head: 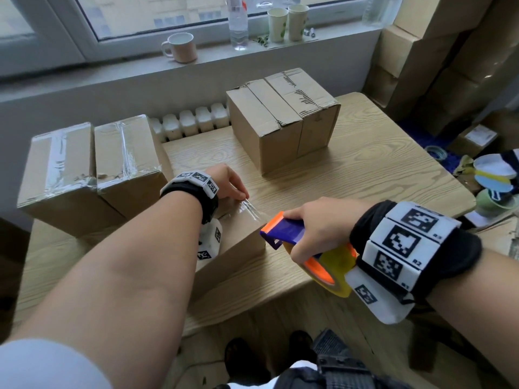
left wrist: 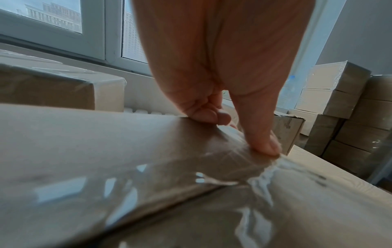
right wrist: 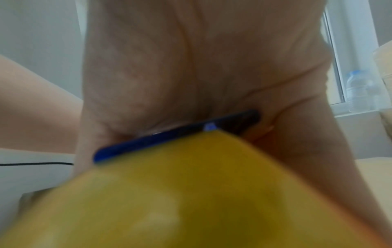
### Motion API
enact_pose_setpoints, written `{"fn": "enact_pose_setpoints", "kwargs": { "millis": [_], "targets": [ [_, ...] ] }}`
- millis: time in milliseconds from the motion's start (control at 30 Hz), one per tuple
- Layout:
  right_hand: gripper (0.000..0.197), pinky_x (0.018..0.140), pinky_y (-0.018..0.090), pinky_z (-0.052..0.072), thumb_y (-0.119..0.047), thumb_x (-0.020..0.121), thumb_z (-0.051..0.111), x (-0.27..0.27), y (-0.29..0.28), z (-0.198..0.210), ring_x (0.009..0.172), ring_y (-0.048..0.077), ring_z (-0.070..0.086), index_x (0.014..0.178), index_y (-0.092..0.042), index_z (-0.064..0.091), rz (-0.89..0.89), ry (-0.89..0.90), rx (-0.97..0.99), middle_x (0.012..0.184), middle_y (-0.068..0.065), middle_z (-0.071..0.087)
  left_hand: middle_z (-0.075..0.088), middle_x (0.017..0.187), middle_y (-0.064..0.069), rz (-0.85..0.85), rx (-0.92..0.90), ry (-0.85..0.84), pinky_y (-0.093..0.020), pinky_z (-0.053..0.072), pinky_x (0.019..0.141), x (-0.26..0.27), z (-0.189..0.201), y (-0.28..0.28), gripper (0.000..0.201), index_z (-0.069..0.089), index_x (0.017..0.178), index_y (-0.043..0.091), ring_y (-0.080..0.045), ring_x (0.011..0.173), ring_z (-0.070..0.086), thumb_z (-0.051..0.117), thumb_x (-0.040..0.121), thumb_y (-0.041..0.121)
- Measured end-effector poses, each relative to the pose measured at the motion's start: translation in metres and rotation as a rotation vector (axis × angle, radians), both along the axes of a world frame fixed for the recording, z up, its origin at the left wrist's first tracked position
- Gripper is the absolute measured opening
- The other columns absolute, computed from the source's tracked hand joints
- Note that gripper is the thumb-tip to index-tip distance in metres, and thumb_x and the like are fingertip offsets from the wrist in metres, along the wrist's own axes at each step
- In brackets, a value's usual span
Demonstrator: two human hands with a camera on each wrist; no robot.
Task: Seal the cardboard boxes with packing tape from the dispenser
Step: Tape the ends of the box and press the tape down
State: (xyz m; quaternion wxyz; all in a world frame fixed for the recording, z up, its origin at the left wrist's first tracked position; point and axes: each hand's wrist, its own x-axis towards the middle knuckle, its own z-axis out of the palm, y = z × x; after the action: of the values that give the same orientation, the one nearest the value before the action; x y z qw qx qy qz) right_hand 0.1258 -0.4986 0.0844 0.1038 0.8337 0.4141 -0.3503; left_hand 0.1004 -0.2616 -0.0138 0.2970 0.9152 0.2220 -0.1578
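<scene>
A small cardboard box [head: 238,242] sits on the wooden table's near left, mostly hidden under my left forearm. Clear packing tape [head: 252,210] runs wrinkled from its top to the dispenser [head: 283,228], a blue and orange frame with a yellowish roll. My left hand [head: 233,186] pins the tape [left wrist: 212,167] to the box [left wrist: 84,142] with its thumb [left wrist: 265,146], the other fingers curled at the far edge. My right hand [head: 317,226] grips the dispenser [right wrist: 169,139] just right of the box's corner. The roll [right wrist: 191,193] fills the right wrist view.
Two taped boxes [head: 56,169] [head: 126,153] stand at the left. Two brown boxes [head: 266,122] stand side by side at the back of the table [head: 365,169]. A mug [head: 181,47], bottle [head: 238,23] and paper cups line the windowsill. Stacked cartons [head: 435,66] rise at the right.
</scene>
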Motion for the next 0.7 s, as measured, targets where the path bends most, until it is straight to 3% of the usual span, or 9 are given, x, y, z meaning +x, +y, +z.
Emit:
{"fn": "enact_pose_setpoints", "kwargs": {
  "millis": [167,300,367,500,600,700],
  "targets": [
    [0.069,0.076,0.029,0.051,-0.048,0.073,0.068,0.012,0.012,-0.006,0.094,0.018,0.059,0.136,-0.032,0.047,0.0,0.021,-0.053,0.11,-0.002,0.061,0.065,0.07,0.018,0.033,0.007,-0.015,-0.012,0.035,0.054,-0.001,0.0,-0.003,0.006,0.076,0.085,0.03,0.003,0.067,0.056,0.076,0.08,0.026],
    [0.051,0.075,0.028,0.051,-0.043,0.063,0.07,0.008,0.012,-0.056,0.087,0.019,0.064,0.111,-0.027,0.066,0.028,-0.022,-0.218,0.1,0.0,0.068,0.063,0.064,0.02,0.057,-0.004,-0.043,-0.013,0.035,0.054,-0.002,-0.003,-0.003,0.005,0.077,0.084,0.028,0.003,0.063,0.055,0.076,0.079,0.026],
    [0.046,0.076,0.028,0.052,-0.044,0.064,0.069,0.017,0.005,-0.077,0.087,0.021,0.062,0.106,-0.026,0.066,-0.062,-0.041,-0.161,0.1,0.001,0.068,0.063,0.065,0.019,0.075,0.0,-0.056,-0.014,0.036,0.054,-0.002,-0.005,-0.002,0.004,0.077,0.082,0.029,0.002,0.065,0.055,0.077,0.079,0.026],
    [0.053,0.081,0.029,0.05,-0.047,0.07,0.071,0.051,0.006,-0.079,0.094,0.022,0.059,0.118,-0.029,0.058,-0.172,-0.084,-0.015,0.112,0.0,0.066,0.066,0.078,0.011,0.145,0.041,-0.053,-0.02,0.039,0.06,-0.002,-0.005,0.004,0.005,0.076,0.085,0.027,-0.006,0.08,0.059,0.074,0.082,0.029],
    [0.071,0.088,0.029,0.044,-0.048,0.076,0.069,0.075,0.016,-0.078,0.115,0.024,0.054,0.139,-0.026,0.043,-0.203,-0.116,0.005,0.131,0.001,0.057,0.068,0.081,0.007,0.225,0.022,-0.06,-0.02,0.039,0.058,-0.004,-0.004,0.013,0.008,0.077,0.089,0.023,-0.006,0.076,0.057,0.073,0.083,0.027],
    [0.081,0.089,0.03,0.042,-0.045,0.08,0.067,0.091,0.026,-0.09,0.12,0.026,0.051,0.148,-0.024,0.03,-0.257,-0.095,0.059,0.136,0.003,0.053,0.067,0.074,0.011,0.266,0.009,-0.061,-0.021,0.043,0.062,-0.008,-0.005,0.021,0.007,0.077,0.086,0.026,-0.006,0.075,0.057,0.075,0.08,0.028]
  ]
}}
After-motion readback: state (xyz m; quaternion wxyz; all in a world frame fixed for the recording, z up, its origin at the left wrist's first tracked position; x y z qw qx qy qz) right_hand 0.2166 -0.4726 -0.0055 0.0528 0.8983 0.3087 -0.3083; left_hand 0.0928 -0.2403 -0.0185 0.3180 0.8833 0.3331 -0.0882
